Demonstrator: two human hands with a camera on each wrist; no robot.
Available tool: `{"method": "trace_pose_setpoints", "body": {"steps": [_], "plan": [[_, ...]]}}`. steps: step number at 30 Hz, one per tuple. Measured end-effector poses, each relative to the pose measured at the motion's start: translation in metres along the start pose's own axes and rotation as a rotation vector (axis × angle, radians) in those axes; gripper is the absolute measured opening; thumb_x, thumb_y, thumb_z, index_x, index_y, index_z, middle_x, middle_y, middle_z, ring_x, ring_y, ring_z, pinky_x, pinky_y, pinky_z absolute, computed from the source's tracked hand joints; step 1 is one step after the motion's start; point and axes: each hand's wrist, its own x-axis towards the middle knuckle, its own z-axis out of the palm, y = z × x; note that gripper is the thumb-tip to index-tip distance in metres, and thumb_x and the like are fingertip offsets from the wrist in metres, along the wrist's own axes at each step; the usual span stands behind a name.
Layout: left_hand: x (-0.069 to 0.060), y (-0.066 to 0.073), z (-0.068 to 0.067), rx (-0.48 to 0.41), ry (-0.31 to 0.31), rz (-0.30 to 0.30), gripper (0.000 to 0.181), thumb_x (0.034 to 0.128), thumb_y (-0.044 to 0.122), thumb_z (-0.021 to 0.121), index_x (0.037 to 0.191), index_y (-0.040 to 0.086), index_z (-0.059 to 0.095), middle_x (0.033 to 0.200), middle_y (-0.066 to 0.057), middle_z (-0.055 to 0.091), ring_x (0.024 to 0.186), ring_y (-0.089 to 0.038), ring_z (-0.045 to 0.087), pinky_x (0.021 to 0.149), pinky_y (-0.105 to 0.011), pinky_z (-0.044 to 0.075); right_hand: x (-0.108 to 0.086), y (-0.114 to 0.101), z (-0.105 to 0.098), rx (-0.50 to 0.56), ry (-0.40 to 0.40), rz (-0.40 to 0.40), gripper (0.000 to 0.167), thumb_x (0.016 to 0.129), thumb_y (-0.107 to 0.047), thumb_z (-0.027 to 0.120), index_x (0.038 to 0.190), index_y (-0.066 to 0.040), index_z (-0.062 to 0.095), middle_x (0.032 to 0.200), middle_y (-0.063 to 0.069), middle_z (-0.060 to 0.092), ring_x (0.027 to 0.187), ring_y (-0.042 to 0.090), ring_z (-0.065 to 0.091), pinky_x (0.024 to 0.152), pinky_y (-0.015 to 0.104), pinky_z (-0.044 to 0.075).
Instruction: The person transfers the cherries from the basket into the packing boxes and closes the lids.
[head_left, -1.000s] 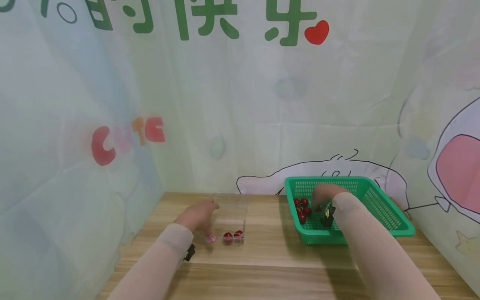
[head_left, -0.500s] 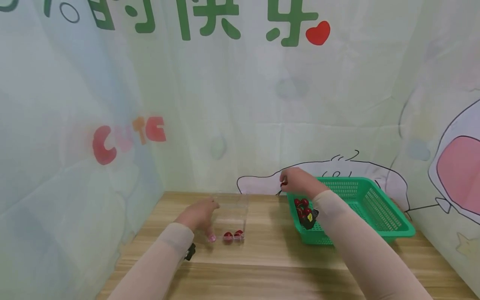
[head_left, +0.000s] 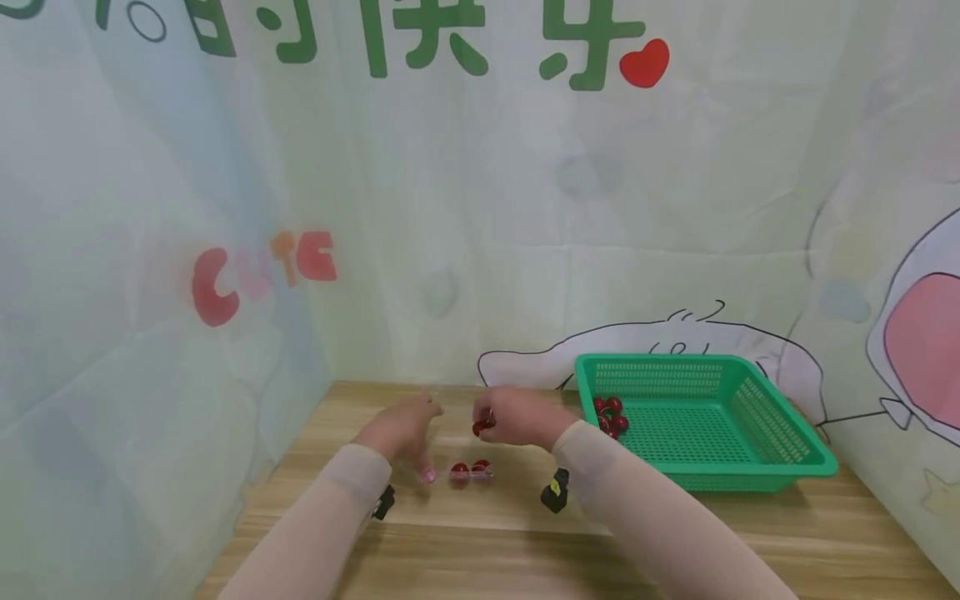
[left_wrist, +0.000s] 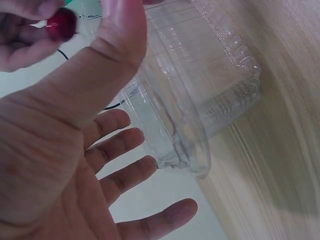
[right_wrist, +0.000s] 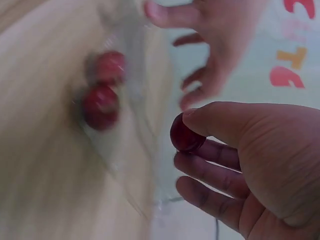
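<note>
A clear plastic box (left_wrist: pixel 215 65) stands on the wooden table, hard to make out in the head view. Along its near side lie two cherries (head_left: pixel 459 473), seen also in the right wrist view as red cherries (right_wrist: pixel 101 107). The left hand (head_left: pixel 401 433) is at the box's left side, its fingers spread and fairly straight; in the left wrist view the left hand (left_wrist: pixel 75 145) has its fingertips by the box wall. Over the box, the right hand (head_left: pixel 525 417) pinches a cherry (right_wrist: pixel 187 134) between thumb and fingers.
A green basket (head_left: pixel 750 482) stands on the right of the table (head_left: pixel 420 558), with several cherries (head_left: pixel 615 406) at its left end. Printed curtains rise behind and at both sides. Each wrist wears a small black device.
The right hand has come up out of the basket with a cherry and moved left over the clear box. The left hand has stayed at the box's left side.
</note>
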Motion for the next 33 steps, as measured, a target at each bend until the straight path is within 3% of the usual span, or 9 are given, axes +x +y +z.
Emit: {"method": "trace_pose_setpoints", "body": {"steps": [6,12,17,21,23,27,29,33], "plan": [[0.0,0.002,0.0,0.015,-0.001,0.013,0.119,0.0571,0.029,0.113,0.162,0.01,0.06,0.18,-0.02,0.044,0.163,-0.049,0.046,0.132,-0.07,0.045,0.013,-0.009,0.03,-0.034,-0.024,-0.051,0.007,0.101,-0.014,0.088,0.106,-0.017,0.084,0.099,-0.007,0.082,0.087,0.002,0.069,0.084,0.02,0.065],[-0.001,0.004,-0.002,0.042,-0.012,0.029,0.119,0.0573,0.03,0.113,0.162,0.007,0.06,0.175,-0.019,0.05,0.161,-0.047,0.05,0.13,-0.067,0.048,0.016,-0.015,0.044,-0.021,-0.091,0.005,0.012,0.099,-0.006,0.085,0.104,-0.016,0.086,0.098,-0.007,0.082,0.083,0.003,0.067,0.08,0.02,0.063],[-0.001,0.003,-0.002,0.034,-0.013,0.03,0.119,0.0577,0.03,0.113,0.162,0.007,0.06,0.176,-0.02,0.049,0.162,-0.047,0.049,0.13,-0.067,0.048,0.013,-0.015,0.041,-0.083,-0.091,0.004,0.012,0.105,-0.015,0.081,0.115,-0.015,0.088,0.111,-0.002,0.086,0.097,0.009,0.075,0.094,0.028,0.068],[0.002,0.003,-0.002,0.019,-0.014,0.022,0.121,0.056,0.029,0.113,0.162,0.008,0.059,0.178,-0.021,0.045,0.163,-0.048,0.047,0.131,-0.069,0.046,0.004,-0.009,0.022,-0.053,-0.071,0.011,0.022,0.109,-0.021,0.078,0.127,-0.01,0.084,0.13,0.005,0.084,0.122,0.022,0.078,0.111,0.04,0.066],[0.004,0.003,-0.002,0.016,-0.016,0.017,0.122,0.0555,0.029,0.112,0.163,0.008,0.059,0.178,-0.021,0.045,0.163,-0.049,0.047,0.131,-0.069,0.046,-0.003,-0.002,0.008,-0.007,-0.055,0.017,0.022,0.11,-0.02,0.076,0.128,-0.009,0.083,0.132,0.007,0.083,0.127,0.027,0.077,0.113,0.044,0.066],[0.004,0.004,-0.002,0.009,-0.018,0.01,0.122,0.0553,0.029,0.112,0.163,0.008,0.059,0.177,-0.021,0.046,0.163,-0.049,0.047,0.131,-0.069,0.046,-0.016,0.017,-0.023,0.039,0.006,0.034,0.014,0.111,-0.019,0.075,0.119,-0.011,0.084,0.124,0.005,0.084,0.125,0.028,0.078,0.112,0.046,0.066],[0.002,0.005,-0.002,0.007,-0.019,0.008,0.122,0.0556,0.029,0.112,0.163,0.008,0.058,0.178,-0.022,0.046,0.163,-0.05,0.046,0.131,-0.069,0.045,-0.024,0.028,-0.039,0.035,0.029,0.089,0.013,0.111,-0.022,0.074,0.117,-0.015,0.084,0.123,0.003,0.084,0.125,0.025,0.078,0.112,0.046,0.067],[-0.001,0.005,-0.003,-0.002,-0.02,0.002,0.123,0.0558,0.028,0.112,0.164,0.007,0.057,0.179,-0.023,0.044,0.163,-0.05,0.045,0.132,-0.07,0.044,-0.041,0.055,-0.067,0.041,0.068,0.193,0.016,0.112,-0.024,0.073,0.118,-0.013,0.083,0.121,0.005,0.085,0.119,0.025,0.08,0.109,0.048,0.067]]}}
